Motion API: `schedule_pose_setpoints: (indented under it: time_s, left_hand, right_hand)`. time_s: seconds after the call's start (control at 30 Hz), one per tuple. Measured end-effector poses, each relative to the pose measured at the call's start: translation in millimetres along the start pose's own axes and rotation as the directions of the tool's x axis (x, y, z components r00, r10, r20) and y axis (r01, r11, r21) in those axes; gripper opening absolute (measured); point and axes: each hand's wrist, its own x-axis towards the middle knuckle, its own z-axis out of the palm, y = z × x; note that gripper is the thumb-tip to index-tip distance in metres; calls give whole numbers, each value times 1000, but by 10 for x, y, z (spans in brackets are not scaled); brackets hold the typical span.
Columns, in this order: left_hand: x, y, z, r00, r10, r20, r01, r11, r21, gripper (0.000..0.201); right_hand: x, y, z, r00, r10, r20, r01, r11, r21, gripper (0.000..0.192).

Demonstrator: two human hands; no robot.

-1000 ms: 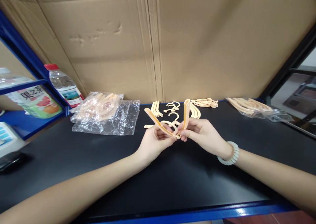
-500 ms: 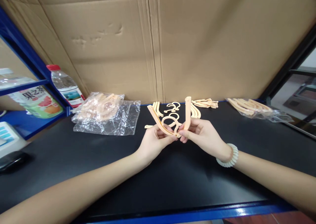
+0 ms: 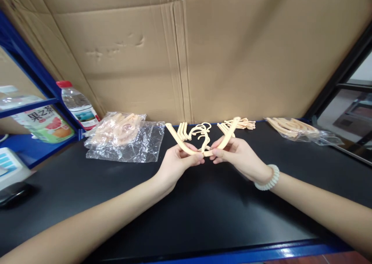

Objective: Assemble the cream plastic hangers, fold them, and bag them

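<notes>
Hanger (image 3: 203,150), one, peach plastic, folding: I am holding it above the table (image 3: 203,209), my left hand (image 3: 177,164) pinching one arm and my right hand (image 3: 235,155) the other, both grips closed near the centre joint. It is looking light, thin and bendy, likely snappable there. Loose parts (image 3: 186,129) are lying behind in several small piles; two bags (image 3: 124,136).
</notes>
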Motion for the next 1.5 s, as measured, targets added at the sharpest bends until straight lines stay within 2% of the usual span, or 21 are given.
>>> schedule_pose_setpoints:
  time_s: [0.1,0.17,0.3,0.4,0.47,0.57,0.67,0.73,0.77,0.83,0.9,0.97,1.03,1.2,1.3,1.4,1.5]
  left_hand:
    - [90,120,-116,1000,2,-26,-4,998,-59,25]
    - [171,208,-220,1000,-20,-24,18,997,-81,16]
    - [339,354,-433,990,-101,-102,89,990,-113,5]
    - [420,418,-561,986,-121,-115,109,988,-108,9]
    - [444,441,-627,988,-122,-94,115,990,-80,12]
    - [450,463,-703,995,-96,-30,97,995,15,16]
    - [441,488,-760,993,-51,106,25,973,228,19]
    - [430,507,-784,974,-5,228,-104,881,462,18]
    - [421,516,-790,957,14,291,-188,792,581,17]
    - [401,528,-785,915,33,401,-352,549,758,14]
    - [378,533,-763,876,38,481,-467,318,825,12]
    - [357,537,-732,846,22,532,-527,183,830,12]
    - [340,544,-706,834,-5,552,-546,142,826,12]
    - [328,566,-694,830,-49,556,-550,99,829,14]
    - [322,559,-698,823,-55,565,-564,26,825,15]
    - [306,537,-691,808,-47,587,-589,-69,805,17]
    - [292,512,-678,790,-40,612,-611,-134,780,19]
  right_hand:
    - [88,-85,-175,1000,1,-12,-1,1000,22,27]
    - [147,-143,-309,999,-35,-11,34,998,-45,26]
    - [227,-221,-534,996,-62,68,81,940,-331,27]
    - [254,-253,-653,986,-83,144,150,815,-559,28]
    - [263,-274,-720,982,-87,168,176,745,-643,29]
    - [263,-332,-815,982,-49,180,161,709,-687,35]
    - [251,-414,-895,981,14,192,127,701,-702,38]
    - [241,-455,-937,976,71,207,97,709,-699,39]
    - [237,-465,-954,971,97,217,83,714,-695,39]
    - [235,-463,-980,963,136,232,66,717,-694,38]
    - [238,-439,-995,959,150,241,68,704,-707,38]
    - [245,-408,-1004,956,154,251,84,675,-733,38]
    - [251,-382,-1015,950,160,269,105,647,-756,38]
    - [257,-368,-1039,926,218,308,117,609,-785,33]
    - [262,-379,-1028,919,239,314,143,539,-830,30]
    - [276,-372,-1027,919,207,337,218,446,-868,28]
    - [298,-341,-1056,909,159,385,296,405,-865,29]
